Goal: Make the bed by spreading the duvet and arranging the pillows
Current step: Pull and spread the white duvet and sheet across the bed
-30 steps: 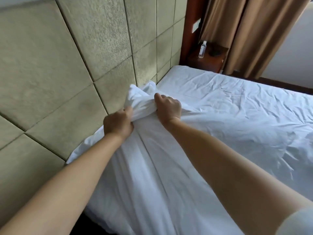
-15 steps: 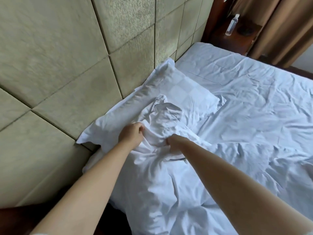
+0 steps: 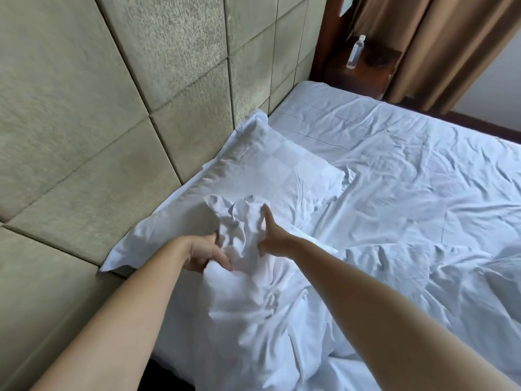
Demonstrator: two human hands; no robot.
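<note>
A white pillow (image 3: 270, 167) with a faint check pattern lies flat against the headboard at the near corner of the bed. The white duvet (image 3: 253, 311) is bunched up below it, and its crumpled corner overlaps the pillow's lower edge. My left hand (image 3: 204, 252) grips the left side of that bunched corner, thumb on top. My right hand (image 3: 272, 239) holds the right side, thumb raised along the fabric and fingers curled underneath. The rest of the duvet spreads wrinkled to the right.
The padded beige headboard (image 3: 118, 114) runs along the left. The white sheet (image 3: 394, 153) covers the far mattress. A wooden nightstand (image 3: 375, 66) with a water bottle (image 3: 355, 52) stands at the far corner beside brown curtains (image 3: 451, 46).
Both hands have pulled the duvet corner back from the headboard toward me, and the pillow now lies uncovered. In the last half second the hands spread apart a little.
</note>
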